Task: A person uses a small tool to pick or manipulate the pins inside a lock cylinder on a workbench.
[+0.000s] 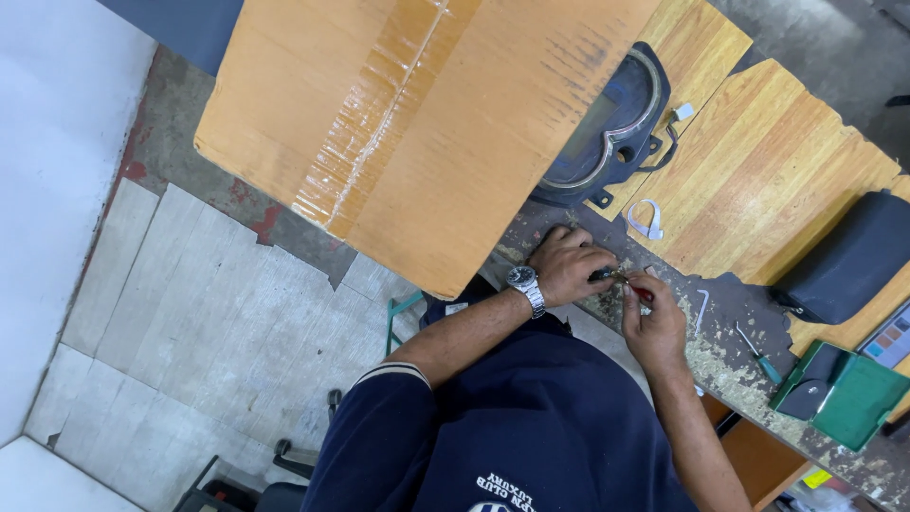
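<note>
Green case point(858, 398) at 4 o'clock lies open, dark pouch point(813, 398) inside. Left hand point(567, 265) and right hand point(652, 318), fingers pinched on small dark part point(611, 276), over worn worktop point(758, 171) edge; detail too small.

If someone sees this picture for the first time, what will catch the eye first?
A big taped cardboard box fills the top middle. Below its right edge, the left hand, with a wristwatch, and the right hand meet over a small part on the worn bench.
</note>
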